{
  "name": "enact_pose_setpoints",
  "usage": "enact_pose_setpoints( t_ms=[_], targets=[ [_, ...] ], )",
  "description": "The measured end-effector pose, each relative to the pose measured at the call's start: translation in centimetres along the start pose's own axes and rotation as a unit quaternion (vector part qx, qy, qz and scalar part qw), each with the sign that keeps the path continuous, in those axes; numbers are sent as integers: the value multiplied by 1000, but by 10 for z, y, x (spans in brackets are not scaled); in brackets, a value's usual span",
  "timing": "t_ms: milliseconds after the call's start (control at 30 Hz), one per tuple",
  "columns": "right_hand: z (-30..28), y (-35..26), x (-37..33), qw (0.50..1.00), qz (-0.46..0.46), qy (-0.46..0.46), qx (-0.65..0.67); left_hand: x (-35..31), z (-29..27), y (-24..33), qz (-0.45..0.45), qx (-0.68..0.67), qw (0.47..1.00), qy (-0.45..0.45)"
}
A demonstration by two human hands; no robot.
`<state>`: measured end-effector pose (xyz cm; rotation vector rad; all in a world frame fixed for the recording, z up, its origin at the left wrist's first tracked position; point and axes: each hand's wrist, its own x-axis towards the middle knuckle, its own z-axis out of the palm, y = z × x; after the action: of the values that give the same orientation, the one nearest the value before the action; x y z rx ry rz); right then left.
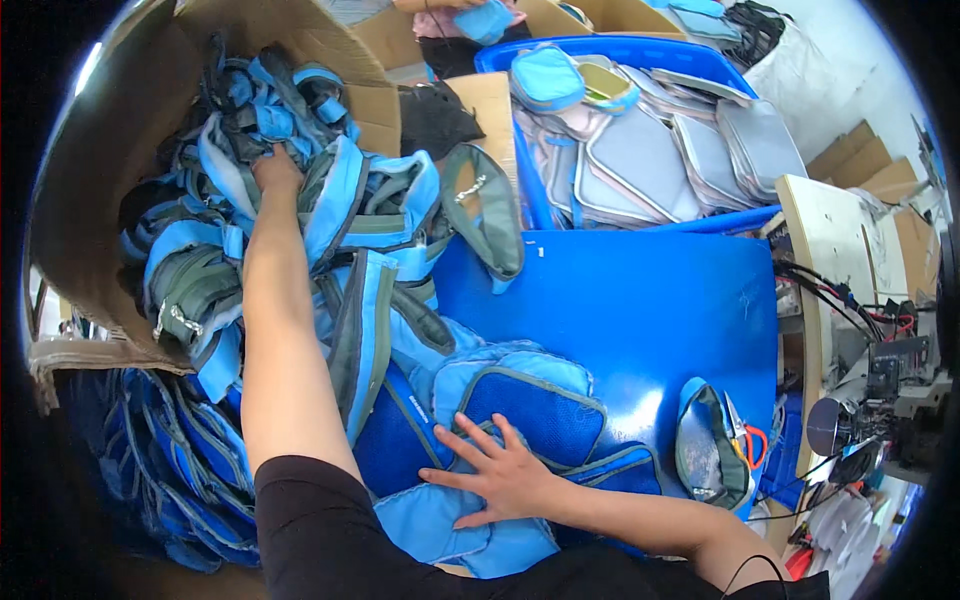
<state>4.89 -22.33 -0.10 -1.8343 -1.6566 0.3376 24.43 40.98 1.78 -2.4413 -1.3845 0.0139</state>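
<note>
While the right hand (500,478) rests fingers-apart on blue pouches (540,415), the left hand (277,170) sits among tangled strips (328,205), grip unclear. Best ease one free gently.

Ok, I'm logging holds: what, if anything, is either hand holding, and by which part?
The right hand holds nothing, lying spread on blue pieces. The left hand is among fabric strips; its grip is hidden, so I cannot tell.

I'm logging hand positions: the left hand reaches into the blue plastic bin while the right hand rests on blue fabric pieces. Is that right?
No: the head view shows the left hand in the cardboard box, not the blue plastic bin. The right hand rests on blue fabric pieces.
</note>
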Motion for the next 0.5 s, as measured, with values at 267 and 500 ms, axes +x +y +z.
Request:
enact_pose_setpoints(
  t_ms=[267, 500],
  targets=[
    [2, -4, -2, 1000, -20, 0, 6, -41, -29, -26, 122, -47, 991, 31],
    [-1, -12, -5, 1000, -26, 4, -1, -124, -76, -59, 281, -115, 951, -66]
  ],
)
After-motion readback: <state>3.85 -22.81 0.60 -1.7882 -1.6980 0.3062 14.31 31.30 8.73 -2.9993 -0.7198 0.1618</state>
